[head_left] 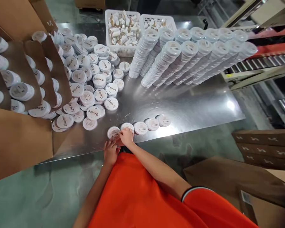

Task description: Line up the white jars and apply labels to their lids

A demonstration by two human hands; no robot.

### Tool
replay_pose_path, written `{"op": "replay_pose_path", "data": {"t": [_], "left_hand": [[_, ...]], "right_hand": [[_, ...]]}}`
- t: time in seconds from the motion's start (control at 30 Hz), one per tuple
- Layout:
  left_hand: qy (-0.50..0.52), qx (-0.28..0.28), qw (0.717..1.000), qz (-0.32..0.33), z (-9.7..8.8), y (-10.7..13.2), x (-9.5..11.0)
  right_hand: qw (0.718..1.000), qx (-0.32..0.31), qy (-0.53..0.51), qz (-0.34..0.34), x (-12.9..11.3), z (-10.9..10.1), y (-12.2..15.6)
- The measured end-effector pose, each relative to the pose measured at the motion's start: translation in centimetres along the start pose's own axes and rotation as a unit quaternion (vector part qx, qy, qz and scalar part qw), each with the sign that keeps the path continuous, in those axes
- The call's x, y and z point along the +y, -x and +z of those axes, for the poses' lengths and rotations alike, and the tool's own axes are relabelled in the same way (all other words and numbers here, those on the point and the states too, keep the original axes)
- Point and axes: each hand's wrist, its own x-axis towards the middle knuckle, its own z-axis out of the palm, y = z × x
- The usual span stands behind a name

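Observation:
A row of several round white lidded jars (140, 128) runs along the front edge of the metal table, labelled faces up. At its left end, my right hand (126, 136) reaches over the table edge beside the second jar (127, 127), its fingers bent together near the leftmost jar (113, 131). Just below that jar is my left hand (111, 152), fingers curled and close to the right fingertips. Whatever sits between the fingers of either hand is too small to make out.
Loose white jars (99, 79) printed "beauty" heap at left, beside an open cardboard box (21, 136) with dividers and more jars. Tall stacks of white jars (172, 47) stand at the back. White baskets (123, 50) hold small bottles. Brown cartons (263, 145) are at right.

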Motion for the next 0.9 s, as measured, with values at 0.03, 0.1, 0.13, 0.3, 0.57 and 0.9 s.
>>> {"op": "replay_pose_path", "data": {"t": [0.03,0.1,0.13,0.3,0.57,0.9], "left_hand": [[0.001,0.001,1.000,0.001,0.0,0.0,-0.1],[0.004,0.005,1.000,0.004,0.0,0.0,-0.2],[0.005,0.007,1.000,0.006,0.0,0.0,-0.2],[0.012,0.002,1.000,0.017,0.0,-0.1,-0.4],[0.032,-0.010,0.999,0.006,0.1,0.0,-0.5],[0.021,-0.044,0.999,-0.022,-0.9,-0.5,0.0]], "right_hand": [[1.000,0.000,0.005,0.000,0.0,0.0,-0.1],[1.000,0.003,0.018,-0.004,-0.1,0.1,-0.2],[1.000,0.004,0.025,-0.006,-0.2,0.2,-0.2],[0.996,0.022,0.080,-0.030,-0.3,0.6,-0.2],[0.978,0.052,0.184,-0.080,-0.5,-0.3,-0.9],[0.990,0.033,0.122,-0.055,-0.7,-1.2,-1.8]]}}
